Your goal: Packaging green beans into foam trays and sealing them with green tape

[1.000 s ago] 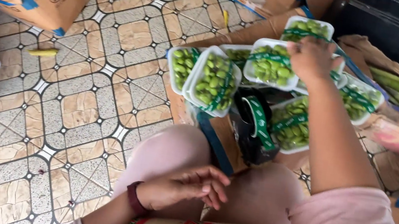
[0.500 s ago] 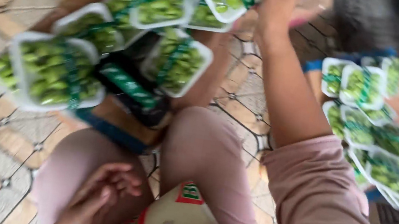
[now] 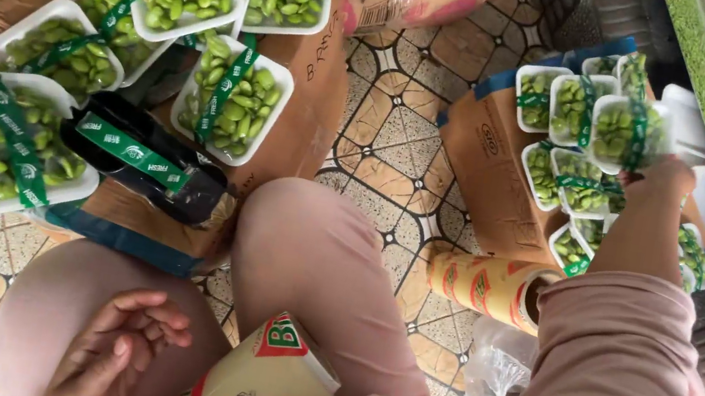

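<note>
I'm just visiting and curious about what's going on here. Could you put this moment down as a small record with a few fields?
Setting: patterned tile floor, person seated, pink-clad knees up
Right hand: stretched out, gripping a white tray of green beans with a green band, over a group of like trays on cardboard
Left hand: empty, fingers curled, resting on the left knee
Lap: roll of cling film in a printed box
Left side: more banded trays on flattened cardboard, black dispenser with green tape
Near right knee: another printed roll, clear plastic bag
</note>
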